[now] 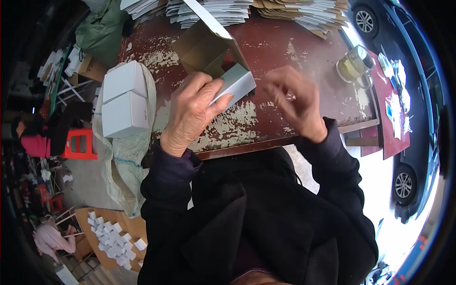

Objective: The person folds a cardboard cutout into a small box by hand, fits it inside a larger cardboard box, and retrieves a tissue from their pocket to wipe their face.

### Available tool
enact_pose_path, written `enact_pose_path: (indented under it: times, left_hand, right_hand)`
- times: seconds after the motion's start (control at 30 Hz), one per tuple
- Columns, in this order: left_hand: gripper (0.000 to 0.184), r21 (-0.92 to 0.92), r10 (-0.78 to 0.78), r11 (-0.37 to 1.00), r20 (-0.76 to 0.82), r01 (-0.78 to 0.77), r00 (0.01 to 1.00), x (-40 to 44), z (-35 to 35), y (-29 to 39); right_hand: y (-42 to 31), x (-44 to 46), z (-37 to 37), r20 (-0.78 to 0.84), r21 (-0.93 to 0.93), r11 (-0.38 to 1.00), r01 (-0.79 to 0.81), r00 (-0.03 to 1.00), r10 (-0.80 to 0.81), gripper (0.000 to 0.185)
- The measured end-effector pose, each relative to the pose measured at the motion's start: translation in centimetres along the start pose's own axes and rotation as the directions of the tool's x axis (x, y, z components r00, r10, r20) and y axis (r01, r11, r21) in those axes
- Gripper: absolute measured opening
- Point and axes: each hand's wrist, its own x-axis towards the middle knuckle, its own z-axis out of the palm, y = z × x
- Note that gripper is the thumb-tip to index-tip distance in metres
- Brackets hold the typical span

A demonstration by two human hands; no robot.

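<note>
A cardboard box point(240, 85), white outside and brown inside, stands part-folded over the worn red table, with flaps raised on its far side. My left hand point(194, 102) is closed on its near white edge, thumb on one side and fingers on the other. To the right of the box, my right hand point(297, 99) is raised above the table and blurred by motion. Its fingers are loosely bent, with a gap at the thumb, and I see nothing in them. The box's lower part is partly hidden behind my left hand.
Stacks of flat cardboard point(209, 12) line the table's far edge. A glass mug of yellowish liquid point(354, 66) stands right. Two white boxes point(126, 114) lie on a woven sack point(151, 90) at left. Several small white boxes point(114, 240) cover a lower board. Other people sit at left.
</note>
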Motion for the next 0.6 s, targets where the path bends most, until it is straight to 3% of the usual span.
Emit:
enact_pose_path:
  times: [0.07, 0.13, 0.17, 0.3, 0.5, 0.6]
  left_hand:
    - [0.022, 0.006, 0.016, 1.000, 0.000, -0.016, 1.000, 0.4, 0.1, 0.4]
    - [0.022, 0.017, 0.037, 0.999, -0.003, -0.037, 0.999, 0.8, 0.1, 0.7]
    - [0.022, 0.018, 0.036, 0.999, -0.012, -0.035, 0.999, 0.9, 0.2, 0.7]
    - [0.022, 0.062, 0.034, 0.997, 0.008, -0.034, 0.999, 0.9, 0.3, 0.7]
    - [0.021, 0.027, 0.063, 0.998, -0.036, -0.062, 0.997, 1.2, 0.8, 0.6]
    - [0.020, -0.012, 0.039, 0.999, 0.000, -0.039, 0.999, 1.0, 0.6, 0.4]
  right_hand:
    - [-0.3, 0.3, 1.3, -0.058, -0.163, 0.944, 0.288, 0.952, -0.300, 0.021]
    - [-0.6, 0.7, 2.0, -0.064, -0.329, 0.778, 0.536, 0.809, -0.584, 0.022]
    - [-0.6, 0.9, 1.9, -0.058, -0.329, 0.773, 0.542, 0.806, -0.589, 0.022]
    - [-0.7, 2.1, 1.8, 0.222, -0.592, 0.636, 0.495, 0.859, -0.462, 0.031]
    - [-1.8, 2.9, 1.3, 0.346, -0.658, 0.582, 0.478, 0.878, -0.329, 0.036]
    - [-1.4, 3.3, 0.8, 0.372, -0.588, 0.656, 0.473, 0.879, -0.300, 0.030]
